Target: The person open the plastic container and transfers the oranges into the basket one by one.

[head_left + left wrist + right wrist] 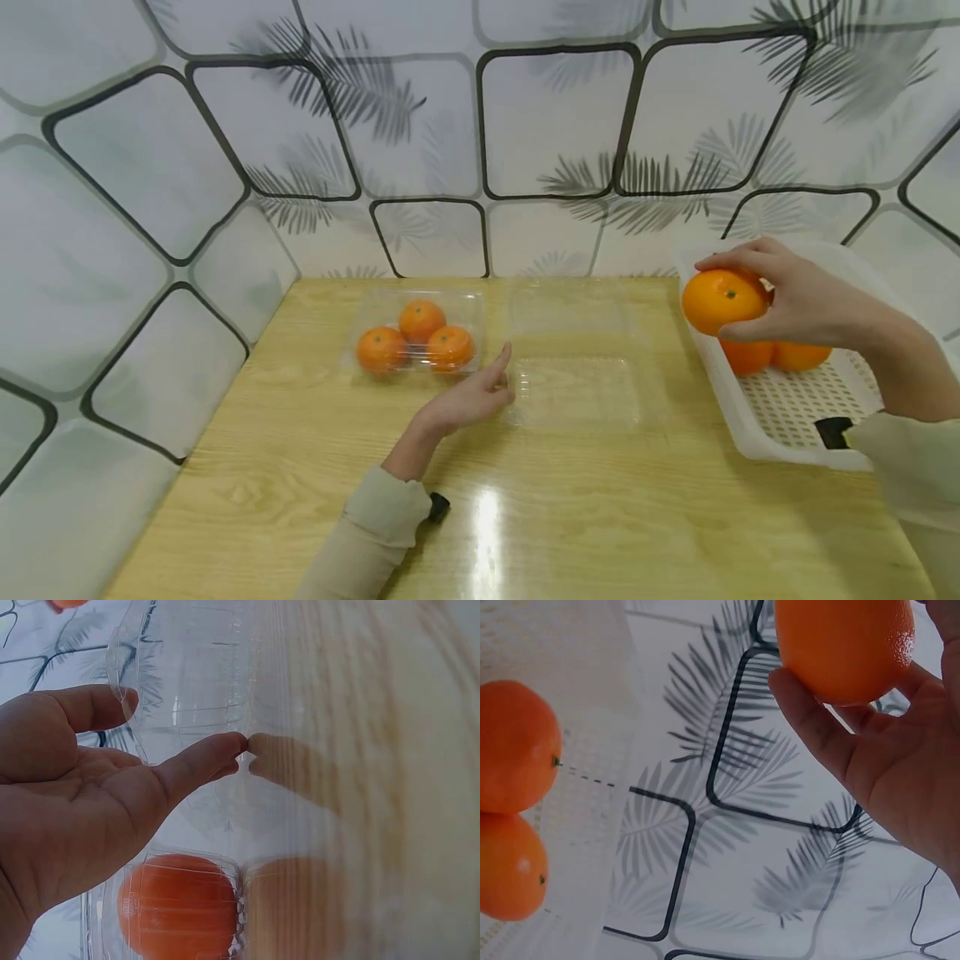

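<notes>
My right hand (806,292) grips an orange (720,302) above the left rim of a white plastic basket (765,446). In the right wrist view the thumb and fingers curve round that orange (847,645). Two more oranges (801,356) lie in the basket beneath it. My left hand (468,400) is at the left side of an open clear plastic clamshell box (577,392), its fingers extended and fingertips right at the wall, as the left wrist view also shows. The box holds nothing, and its lid (570,307) is folded back toward the wall.
Left of the open box stands another clear clamshell box (468,304) with three oranges (422,321) inside. Both boxes and the basket rest on a wooden table (300,500). A patterned wall covering (555,125) rises behind and on the left.
</notes>
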Available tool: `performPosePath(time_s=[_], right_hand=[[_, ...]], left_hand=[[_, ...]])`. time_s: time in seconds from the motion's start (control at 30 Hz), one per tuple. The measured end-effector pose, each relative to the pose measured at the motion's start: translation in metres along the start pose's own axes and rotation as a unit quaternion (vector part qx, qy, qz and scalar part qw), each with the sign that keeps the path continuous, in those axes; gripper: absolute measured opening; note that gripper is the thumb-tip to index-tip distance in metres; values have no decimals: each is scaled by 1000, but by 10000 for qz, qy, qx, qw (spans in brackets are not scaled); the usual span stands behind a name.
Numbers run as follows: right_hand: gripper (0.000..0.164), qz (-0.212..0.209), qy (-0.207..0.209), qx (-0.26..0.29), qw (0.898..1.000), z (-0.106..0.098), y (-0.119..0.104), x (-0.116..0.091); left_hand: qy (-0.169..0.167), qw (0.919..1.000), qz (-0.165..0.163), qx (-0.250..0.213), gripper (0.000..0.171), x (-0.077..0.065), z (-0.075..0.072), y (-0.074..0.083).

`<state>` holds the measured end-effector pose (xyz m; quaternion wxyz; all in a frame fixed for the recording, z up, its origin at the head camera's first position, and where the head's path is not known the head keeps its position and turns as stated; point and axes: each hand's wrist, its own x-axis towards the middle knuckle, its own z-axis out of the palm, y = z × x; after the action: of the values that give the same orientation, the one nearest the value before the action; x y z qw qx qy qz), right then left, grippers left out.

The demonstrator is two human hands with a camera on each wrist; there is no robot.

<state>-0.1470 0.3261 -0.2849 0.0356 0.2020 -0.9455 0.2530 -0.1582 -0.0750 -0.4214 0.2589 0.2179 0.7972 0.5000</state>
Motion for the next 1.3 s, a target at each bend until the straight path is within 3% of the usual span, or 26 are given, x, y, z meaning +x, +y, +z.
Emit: performPosePath(time_s=[0.2, 0.63, 0.87, 1.3], right_hand=[[75, 765, -526, -53, 9957, -5, 39, 1], [102, 2092, -370, 328, 9766, 3, 99, 15], [104, 2251, -165, 314, 9737, 20, 108, 26], [95, 2085, -686, 175, 9755, 42, 109, 42]], left_hand=[[11, 10000, 31, 59, 75, 1, 2, -3], [-21, 10000, 45, 43, 75, 0, -1, -2], [-21, 10000, 59, -15, 75, 1, -1, -2], [4, 10000, 39, -38, 74, 1, 0, -3]])
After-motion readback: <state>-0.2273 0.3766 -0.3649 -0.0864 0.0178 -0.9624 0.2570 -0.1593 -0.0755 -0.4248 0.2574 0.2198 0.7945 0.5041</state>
